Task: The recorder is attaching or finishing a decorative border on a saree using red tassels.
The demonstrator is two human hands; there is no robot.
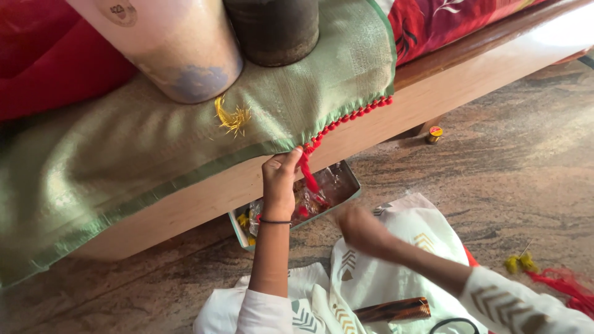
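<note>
Where the green cloth (185, 154) drapes over the wooden bed edge (433, 93), the left hand (279, 179) pinches the red thread tassel (308, 170) at the cloth's hem, thumb and fingers closed on it. A row of red knots (352, 116) runs right along that hem. Lower and nearer, the right hand (359, 227) is motion-blurred, so its grip cannot be told; it hovers just beside a metal tin (346, 176) of bits on the floor. A brown comb (393, 309) lies on the person's white lap.
</note>
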